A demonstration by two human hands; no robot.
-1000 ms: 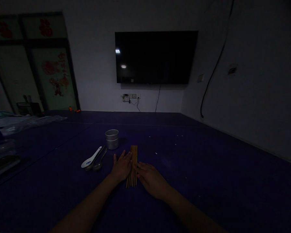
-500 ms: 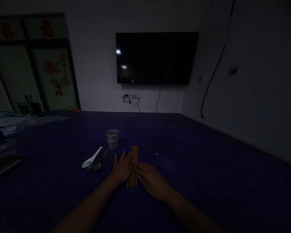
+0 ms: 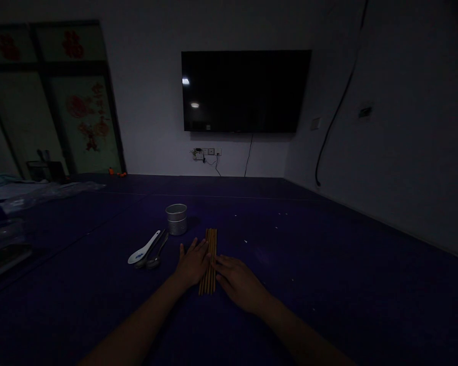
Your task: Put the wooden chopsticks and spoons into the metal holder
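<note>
Several brown wooden chopsticks [image 3: 211, 242] lie side by side on a dark blue surface, pointing away from me. From the left, my left hand [image 3: 193, 263] rests flat with its fingers apart, touching the row's left edge and partly covering it. My right hand [image 3: 237, 282] lies on the other side, fingers stretched out, its fingertips against the right edge of the chopsticks. To the left are a white soup spoon [image 3: 143, 250] with a blue mark and two metal spoons [image 3: 153, 262]. Behind them stands a metal cup [image 3: 176, 220].
Small white scraps [image 3: 246, 241] are scattered to the right on the blue surface [image 3: 328, 284]. Clear plastic wrapping [image 3: 53, 193] and a dark tray-like object [image 3: 7, 256] lie at the far left. A television [image 3: 246, 91] hangs on the wall behind; a cable [image 3: 336, 112] dangles at the right.
Both hands and the chopsticks stay in nearly the same place. Only a very slight shift of the whole view shows.
</note>
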